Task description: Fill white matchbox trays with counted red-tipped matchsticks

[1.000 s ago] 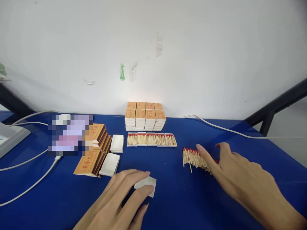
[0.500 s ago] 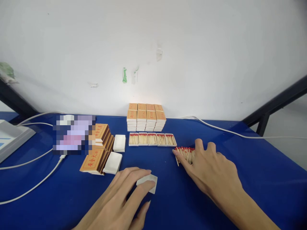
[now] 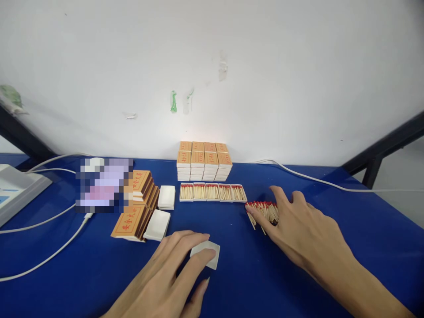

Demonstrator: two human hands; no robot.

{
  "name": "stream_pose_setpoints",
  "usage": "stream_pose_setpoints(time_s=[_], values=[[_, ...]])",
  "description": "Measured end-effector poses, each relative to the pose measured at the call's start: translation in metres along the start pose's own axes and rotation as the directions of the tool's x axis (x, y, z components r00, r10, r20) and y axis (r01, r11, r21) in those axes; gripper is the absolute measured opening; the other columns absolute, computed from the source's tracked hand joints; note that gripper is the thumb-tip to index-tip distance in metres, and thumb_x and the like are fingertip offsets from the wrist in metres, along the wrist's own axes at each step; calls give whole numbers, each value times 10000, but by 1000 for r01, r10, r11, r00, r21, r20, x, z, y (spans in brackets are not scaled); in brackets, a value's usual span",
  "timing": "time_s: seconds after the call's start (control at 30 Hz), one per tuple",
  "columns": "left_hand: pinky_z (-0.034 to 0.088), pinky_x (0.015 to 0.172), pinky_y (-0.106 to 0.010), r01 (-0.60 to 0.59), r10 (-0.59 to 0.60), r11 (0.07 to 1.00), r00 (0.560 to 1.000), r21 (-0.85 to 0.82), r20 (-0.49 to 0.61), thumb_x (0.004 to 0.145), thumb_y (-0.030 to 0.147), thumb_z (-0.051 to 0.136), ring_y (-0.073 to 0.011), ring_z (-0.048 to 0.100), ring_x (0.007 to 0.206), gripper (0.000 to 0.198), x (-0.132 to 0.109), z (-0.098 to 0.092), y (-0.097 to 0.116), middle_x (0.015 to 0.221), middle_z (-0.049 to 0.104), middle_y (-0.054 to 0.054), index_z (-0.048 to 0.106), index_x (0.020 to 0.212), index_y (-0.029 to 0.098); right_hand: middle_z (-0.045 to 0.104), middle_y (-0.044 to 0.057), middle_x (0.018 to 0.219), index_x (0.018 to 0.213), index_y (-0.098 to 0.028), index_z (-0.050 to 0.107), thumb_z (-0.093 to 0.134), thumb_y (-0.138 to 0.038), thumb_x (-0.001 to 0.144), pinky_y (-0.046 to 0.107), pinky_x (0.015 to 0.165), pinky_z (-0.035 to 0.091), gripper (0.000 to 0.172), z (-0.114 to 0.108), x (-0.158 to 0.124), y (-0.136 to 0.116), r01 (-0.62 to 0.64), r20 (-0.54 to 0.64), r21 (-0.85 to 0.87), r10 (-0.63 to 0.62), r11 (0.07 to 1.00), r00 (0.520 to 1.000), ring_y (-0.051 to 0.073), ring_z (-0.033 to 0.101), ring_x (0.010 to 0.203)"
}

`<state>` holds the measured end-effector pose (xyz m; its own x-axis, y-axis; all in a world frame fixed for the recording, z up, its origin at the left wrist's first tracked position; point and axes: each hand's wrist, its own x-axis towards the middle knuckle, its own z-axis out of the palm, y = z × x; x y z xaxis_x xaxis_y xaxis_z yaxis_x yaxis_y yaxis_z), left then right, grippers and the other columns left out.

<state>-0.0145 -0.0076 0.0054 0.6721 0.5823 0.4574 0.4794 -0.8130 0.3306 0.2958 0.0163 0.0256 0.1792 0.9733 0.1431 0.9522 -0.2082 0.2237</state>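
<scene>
My left hand point(image 3: 172, 274) has its fingertips on a small white matchbox tray point(image 3: 213, 260) on the table, index finger pressed into it and middle finger at its far edge. The thumb stays apart, nearer to me. At the right, my right hand point(image 3: 304, 232) curls around a loose heap of red-headed matches point(image 3: 265, 210), its thumb along the near left side and the other fingers beyond and over it. Part of the heap is hidden under the palm. Filled matchbox trays point(image 3: 212, 193) stand side by side in a row ahead, between the hands.
Behind the row rises a stack of orange-topped matchboxes point(image 3: 204, 163) near the wall. Orange matchbox sleeves point(image 3: 130, 223) and two piles of white trays point(image 3: 157, 224) lie at the left. Beyond them are a blurred-out phone point(image 3: 109, 181), white cables point(image 3: 66, 265) and a white device point(image 3: 16, 194).
My right hand has shifted slightly right with the matches, and a few now stick out below the thumb. My left hand keeps its place on the tray. The view has moved a little.
</scene>
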Motion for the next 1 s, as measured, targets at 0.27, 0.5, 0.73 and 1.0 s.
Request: stream_pose_setpoints(time_s=[0.27,0.5,0.73,1.0], values=[[548,1264,-395,-73,73,994,997,79,-1,1097,36,537,-265,546,1595,455,0,5,-4,1659,606,-166,629,1531,136,676,138,1016,1214,-165,690,454,-546,1128,292,457,229,456,-17,-15,-11,52,-398,3,-47,999,916,208,600,584],[604,1202,-446,-63,54,995,992,76,110,1032,-82,485,-290,584,1532,580,-10,8,-10,1621,598,-163,664,1508,198,654,26,775,860,-241,612,480,-301,1132,342,510,375,308,-3,-18,-32,293,-506,51,-228,955,832,222,674,558],[622,1143,-383,-39,36,999,990,21,134,1083,-48,412,-250,615,1443,556,-10,7,-10,1560,614,-137,664,1488,236,681,28,759,866,-258,612,456,-370,1152,341,485,377,345,14,-29,-26,294,-486,161,-184,942,854,223,671,566],[632,1131,-360,-65,61,997,991,31,117,1090,-50,460,-258,618,1439,503,-10,9,-11,1550,633,-140,689,1458,204,686,33,754,832,-254,621,429,-329,1158,342,468,387,386,14,-28,-25,287,-496,154,-177,946,850,228,709,574]])
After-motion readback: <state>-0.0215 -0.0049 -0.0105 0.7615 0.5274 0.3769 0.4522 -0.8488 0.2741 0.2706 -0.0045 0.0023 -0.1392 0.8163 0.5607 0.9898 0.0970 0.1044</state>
